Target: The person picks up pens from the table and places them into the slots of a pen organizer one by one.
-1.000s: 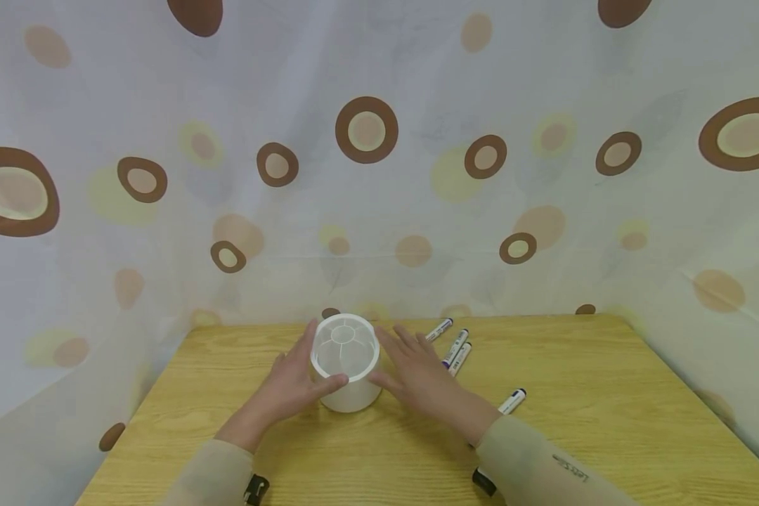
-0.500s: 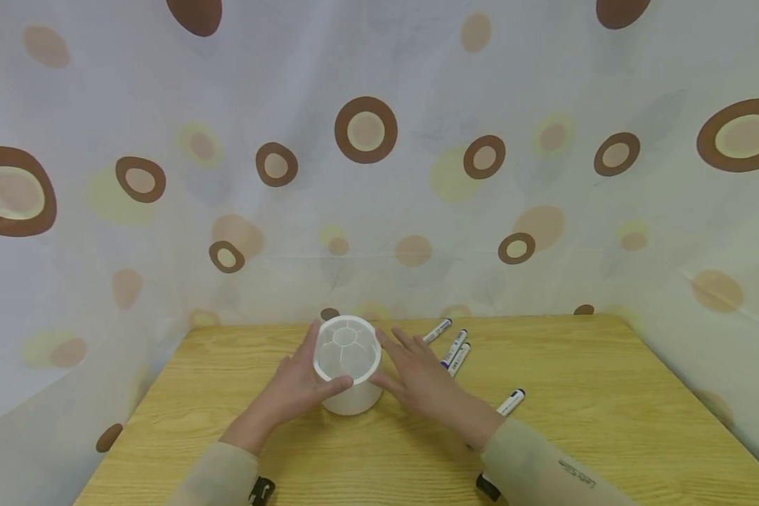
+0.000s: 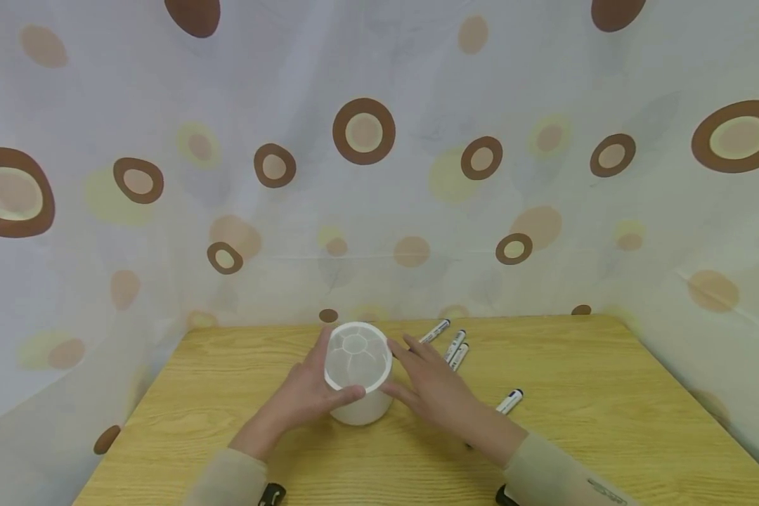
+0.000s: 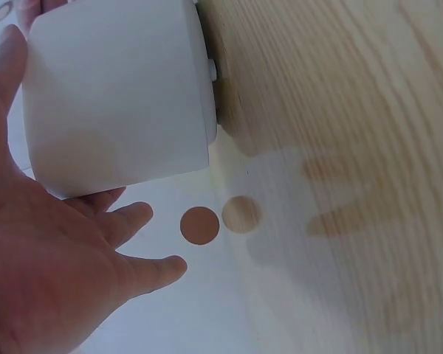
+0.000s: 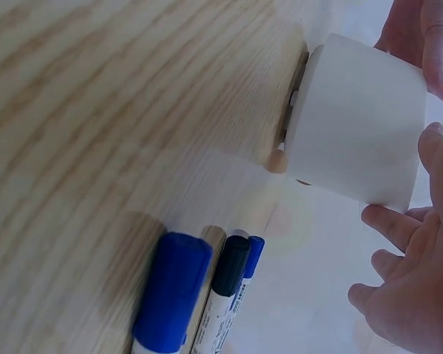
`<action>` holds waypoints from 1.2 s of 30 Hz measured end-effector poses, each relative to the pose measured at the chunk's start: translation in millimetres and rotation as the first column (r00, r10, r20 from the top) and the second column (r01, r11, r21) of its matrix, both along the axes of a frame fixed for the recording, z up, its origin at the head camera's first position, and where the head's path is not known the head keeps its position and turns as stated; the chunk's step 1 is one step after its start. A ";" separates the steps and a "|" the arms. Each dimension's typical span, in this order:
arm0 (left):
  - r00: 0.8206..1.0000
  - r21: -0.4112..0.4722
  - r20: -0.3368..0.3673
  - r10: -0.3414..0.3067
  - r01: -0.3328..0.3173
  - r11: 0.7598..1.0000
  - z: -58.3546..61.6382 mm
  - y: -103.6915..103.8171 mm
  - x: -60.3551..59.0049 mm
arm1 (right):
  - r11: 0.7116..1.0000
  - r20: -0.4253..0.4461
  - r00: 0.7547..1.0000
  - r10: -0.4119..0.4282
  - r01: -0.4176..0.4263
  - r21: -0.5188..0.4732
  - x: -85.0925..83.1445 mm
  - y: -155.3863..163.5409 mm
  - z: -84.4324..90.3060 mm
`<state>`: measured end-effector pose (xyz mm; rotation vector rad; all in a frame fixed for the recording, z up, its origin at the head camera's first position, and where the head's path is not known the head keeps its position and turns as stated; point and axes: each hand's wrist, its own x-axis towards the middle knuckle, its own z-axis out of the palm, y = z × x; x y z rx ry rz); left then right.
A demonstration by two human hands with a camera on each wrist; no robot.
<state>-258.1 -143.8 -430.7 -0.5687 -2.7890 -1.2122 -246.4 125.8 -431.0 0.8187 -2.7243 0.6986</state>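
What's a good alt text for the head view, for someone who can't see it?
A left hand and a right hand hold a round, partitioned white container between them at a wooden table. Markers lie to the right; behind is a pale, spotted backdrop.

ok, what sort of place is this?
Likely a screened-off work or recording booth: spotted sheeting hangs behind and to both sides of a wood-grain table, with white markers lying near a divided white container.

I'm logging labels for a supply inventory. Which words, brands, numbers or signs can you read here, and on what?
None can be read with certainty.
Markers: print on the barrels, too small and blurred.
Right sleeve: dark mark, perhaps lettering, too blurred.
White container: no lettering shows.
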 end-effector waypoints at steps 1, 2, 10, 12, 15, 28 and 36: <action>1.000 0.006 -0.001 -0.005 0.005 1.000 -0.1 1.6 0.4 | 1.000 0.003 1.000 -0.005 0.005 0.002 1.9 1.7 0.6; 1.000 0.012 0.001 -0.009 0.009 1.000 -0.7 3.1 0.7 | 1.000 0.008 1.000 -0.009 0.009 0.003 3.6 3.5 1.0; 0.999 0.041 0.037 -0.027 0.025 0.999 -3.1 12.5 5.0 | 1.000 0.028 0.999 -0.019 0.019 0.012 16.5 15.7 4.8; 0.999 0.060 0.032 -0.040 0.038 0.997 -3.3 14.5 5.1 | 1.000 0.020 1.000 -0.020 0.019 0.017 19.6 18.2 6.3; 0.998 0.060 0.024 -0.051 0.049 0.997 -3.2 16.8 5.7 | 1.000 0.023 1.000 -0.017 0.016 0.016 24.0 21.8 8.7; 0.991 0.111 -0.006 -0.130 0.130 0.985 -6.6 23.5 4.3 | 1.000 0.033 0.999 -0.021 0.021 0.011 35.2 34.9 12.9; 0.979 0.174 -0.011 -0.202 0.200 0.964 -10.9 24.0 0.9 | 0.999 -0.024 1.000 0.001 0.000 0.043 23.5 52.8 11.0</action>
